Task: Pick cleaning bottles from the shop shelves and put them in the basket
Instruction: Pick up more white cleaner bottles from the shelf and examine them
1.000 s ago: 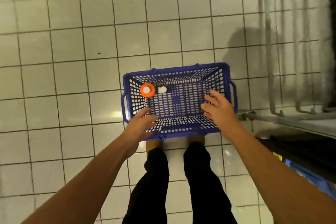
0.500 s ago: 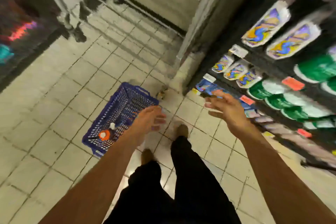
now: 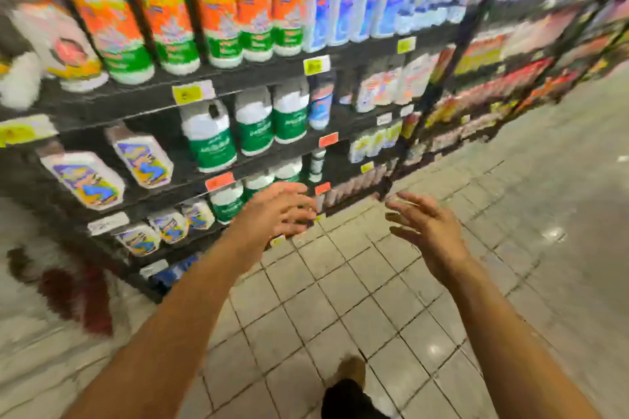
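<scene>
Head view: blurred white bottles [image 3: 208, 136] with green labels; both hands [image 3: 272, 211] empty.

Motion-blurred shelves [image 3: 258, 78], bottle labels [image 3: 211, 143] unreadable | price tags [image 3: 192, 93] illegible | fingertips [image 3: 306, 211] of left hand [image 3: 272, 211] smeared | dark-red floor object [image 3: 78, 296] unidentifiable | forearms cropped at bottom edge

No lettering can be read: the labels on the bottles [image 3: 218, 143] and the yellow and orange price tags [image 3: 316, 65] on the shelves [image 3: 258, 76] are blurred.
</scene>
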{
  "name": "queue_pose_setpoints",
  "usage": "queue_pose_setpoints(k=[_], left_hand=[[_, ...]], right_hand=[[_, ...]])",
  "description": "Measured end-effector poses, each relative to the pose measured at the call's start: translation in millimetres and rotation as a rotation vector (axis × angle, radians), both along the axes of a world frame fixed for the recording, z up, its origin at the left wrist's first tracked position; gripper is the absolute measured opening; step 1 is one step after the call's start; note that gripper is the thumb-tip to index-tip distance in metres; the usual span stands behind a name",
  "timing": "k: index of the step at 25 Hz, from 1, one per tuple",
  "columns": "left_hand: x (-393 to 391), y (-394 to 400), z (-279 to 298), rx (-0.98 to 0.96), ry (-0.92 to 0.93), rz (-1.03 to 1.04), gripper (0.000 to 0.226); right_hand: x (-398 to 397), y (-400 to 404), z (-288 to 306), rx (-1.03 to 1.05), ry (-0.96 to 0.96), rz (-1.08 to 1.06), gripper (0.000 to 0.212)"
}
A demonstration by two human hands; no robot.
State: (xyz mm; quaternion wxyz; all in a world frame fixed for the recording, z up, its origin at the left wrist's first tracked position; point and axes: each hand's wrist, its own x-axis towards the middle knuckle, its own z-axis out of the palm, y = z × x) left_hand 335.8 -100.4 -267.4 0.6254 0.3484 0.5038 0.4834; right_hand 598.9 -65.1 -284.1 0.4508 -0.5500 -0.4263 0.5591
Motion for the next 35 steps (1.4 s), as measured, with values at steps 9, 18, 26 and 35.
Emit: queue_pose_setpoints(k=[9, 18, 26, 35], left_hand=[[175.8, 161.0, 59.2, 0.251, 0.073, -0.085, 0.042], [232.6, 285.2, 149.6, 0.401, 0.11, 0.012, 0.029], [261.9, 418.9, 189.6, 0.537, 0.188, 0.104, 0.034], [294.8, 555.4, 215.1, 0.54, 0.432, 0.13, 0.051]], right_hand=[[197.8, 83.6, 55.0, 0.209, 0.182, -0.151, 0.051], [253.7, 229.6, 139.0, 0.392, 0.147, -0.035, 0.039], [261.6, 392.7, 207.3, 0.536, 0.03, 0.12, 0.033], [275.6, 559.0, 244.3, 0.594, -0.067, 0.15, 0.017]])
